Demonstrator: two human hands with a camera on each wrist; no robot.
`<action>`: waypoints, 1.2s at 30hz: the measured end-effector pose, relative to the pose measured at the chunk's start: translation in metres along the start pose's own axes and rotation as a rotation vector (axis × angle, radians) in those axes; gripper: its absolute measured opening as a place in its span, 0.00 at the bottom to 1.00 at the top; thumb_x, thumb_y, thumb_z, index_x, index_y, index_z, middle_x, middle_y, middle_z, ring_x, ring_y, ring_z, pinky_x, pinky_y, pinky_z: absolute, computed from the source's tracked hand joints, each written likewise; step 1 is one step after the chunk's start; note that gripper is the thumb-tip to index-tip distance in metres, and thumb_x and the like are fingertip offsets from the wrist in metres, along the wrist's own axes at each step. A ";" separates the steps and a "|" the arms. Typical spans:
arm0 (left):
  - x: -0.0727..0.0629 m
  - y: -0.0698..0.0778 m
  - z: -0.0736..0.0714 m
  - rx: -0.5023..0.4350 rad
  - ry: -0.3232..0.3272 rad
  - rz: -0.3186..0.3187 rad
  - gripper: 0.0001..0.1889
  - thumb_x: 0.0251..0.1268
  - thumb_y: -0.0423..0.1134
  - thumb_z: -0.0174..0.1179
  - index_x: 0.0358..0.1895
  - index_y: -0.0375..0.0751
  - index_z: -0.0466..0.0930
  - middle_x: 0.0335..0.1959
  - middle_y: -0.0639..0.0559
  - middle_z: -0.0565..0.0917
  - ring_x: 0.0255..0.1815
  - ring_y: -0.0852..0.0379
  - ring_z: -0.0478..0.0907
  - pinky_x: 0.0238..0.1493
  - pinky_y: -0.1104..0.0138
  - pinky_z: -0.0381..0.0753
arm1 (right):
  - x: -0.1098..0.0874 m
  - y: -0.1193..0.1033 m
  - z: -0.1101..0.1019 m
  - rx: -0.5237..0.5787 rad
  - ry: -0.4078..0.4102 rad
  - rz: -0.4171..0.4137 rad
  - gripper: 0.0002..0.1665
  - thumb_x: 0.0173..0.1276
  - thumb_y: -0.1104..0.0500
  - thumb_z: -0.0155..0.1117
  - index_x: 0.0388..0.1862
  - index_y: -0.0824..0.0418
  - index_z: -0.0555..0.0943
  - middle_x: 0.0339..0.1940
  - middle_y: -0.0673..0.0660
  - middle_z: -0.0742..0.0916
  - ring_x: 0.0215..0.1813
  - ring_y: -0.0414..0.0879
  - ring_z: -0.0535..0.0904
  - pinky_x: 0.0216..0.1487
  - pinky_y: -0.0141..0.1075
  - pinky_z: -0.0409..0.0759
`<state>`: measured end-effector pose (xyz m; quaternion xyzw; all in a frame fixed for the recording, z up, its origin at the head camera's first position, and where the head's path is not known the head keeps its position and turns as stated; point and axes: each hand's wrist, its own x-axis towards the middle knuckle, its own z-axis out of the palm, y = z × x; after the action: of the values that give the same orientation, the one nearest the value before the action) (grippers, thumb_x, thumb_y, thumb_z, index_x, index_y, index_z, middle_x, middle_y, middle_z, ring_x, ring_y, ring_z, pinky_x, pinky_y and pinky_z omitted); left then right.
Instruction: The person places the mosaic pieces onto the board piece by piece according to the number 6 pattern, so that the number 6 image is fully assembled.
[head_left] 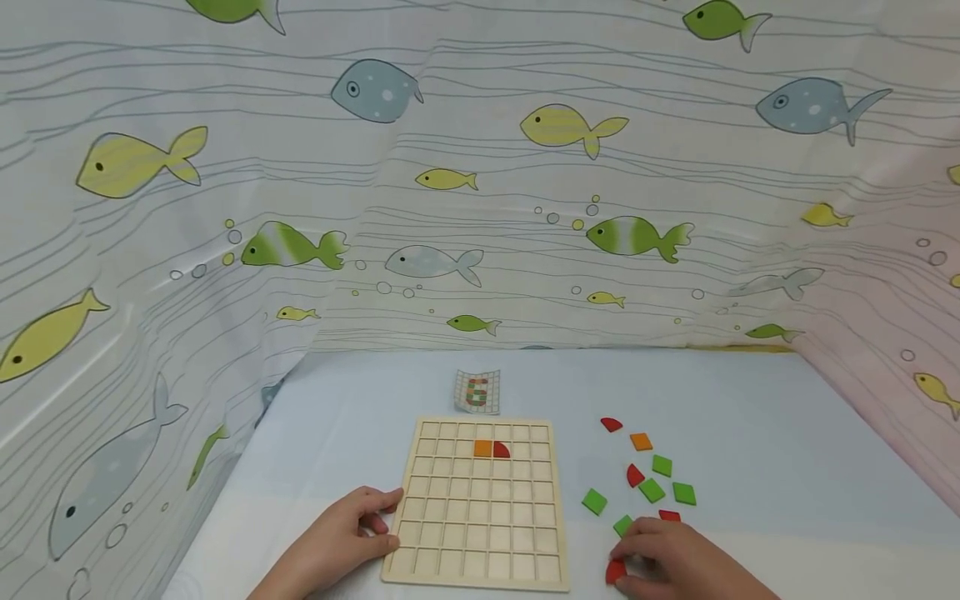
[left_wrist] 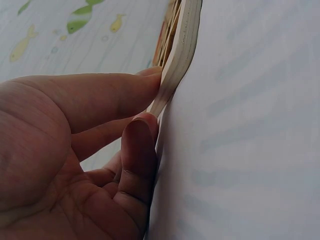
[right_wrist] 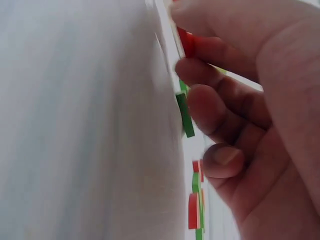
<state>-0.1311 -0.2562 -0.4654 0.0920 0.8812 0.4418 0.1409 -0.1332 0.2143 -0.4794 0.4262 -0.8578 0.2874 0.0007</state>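
A light wooden board (head_left: 455, 510) with a raised grid lies in front of me. My left hand (head_left: 339, 533) holds its left side; in the left wrist view the thumb and a finger are at the board's edge (left_wrist: 175, 75). An orange square tile (head_left: 483, 448) and a red quarter-circle tile (head_left: 501, 450) sit side by side in the second row from the far edge. To the right of the board, my right hand (head_left: 678, 560) pinches another red quarter-circle tile (head_left: 615, 572) between thumb and finger, low over the table. A green square tile (head_left: 623, 526) lies partly behind its fingers.
Several loose green tiles (head_left: 684, 493), red tiles (head_left: 611, 424) and an orange tile (head_left: 641, 442) are scattered right of the board. Beyond the board is a small pattern card (head_left: 477, 392) with a coloured figure on a grid. A fish-print curtain (head_left: 495, 250) surrounds the table.
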 end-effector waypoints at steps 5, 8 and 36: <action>0.000 0.000 0.000 -0.009 0.003 -0.006 0.36 0.55 0.46 0.74 0.67 0.37 0.75 0.46 0.52 0.77 0.36 0.61 0.74 0.34 0.68 0.73 | 0.009 -0.004 -0.006 -0.027 0.008 0.023 0.07 0.68 0.52 0.69 0.44 0.42 0.86 0.41 0.33 0.80 0.39 0.32 0.75 0.37 0.29 0.76; 0.000 0.002 0.000 0.008 0.010 -0.002 0.35 0.55 0.46 0.74 0.67 0.38 0.75 0.46 0.53 0.77 0.35 0.61 0.74 0.34 0.69 0.73 | 0.015 -0.007 -0.010 -0.035 -0.005 0.056 0.08 0.67 0.52 0.70 0.45 0.44 0.86 0.42 0.33 0.80 0.40 0.32 0.77 0.38 0.30 0.78; -0.005 0.007 0.000 0.009 0.038 0.015 0.33 0.56 0.45 0.73 0.66 0.38 0.76 0.48 0.54 0.78 0.36 0.62 0.74 0.36 0.68 0.72 | 0.134 -0.014 -0.010 -0.130 -0.002 0.048 0.10 0.65 0.52 0.72 0.44 0.47 0.87 0.41 0.37 0.82 0.39 0.37 0.79 0.38 0.30 0.77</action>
<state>-0.1263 -0.2532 -0.4595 0.0908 0.8850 0.4406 0.1203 -0.2112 0.1151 -0.4310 0.4047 -0.8847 0.2306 0.0208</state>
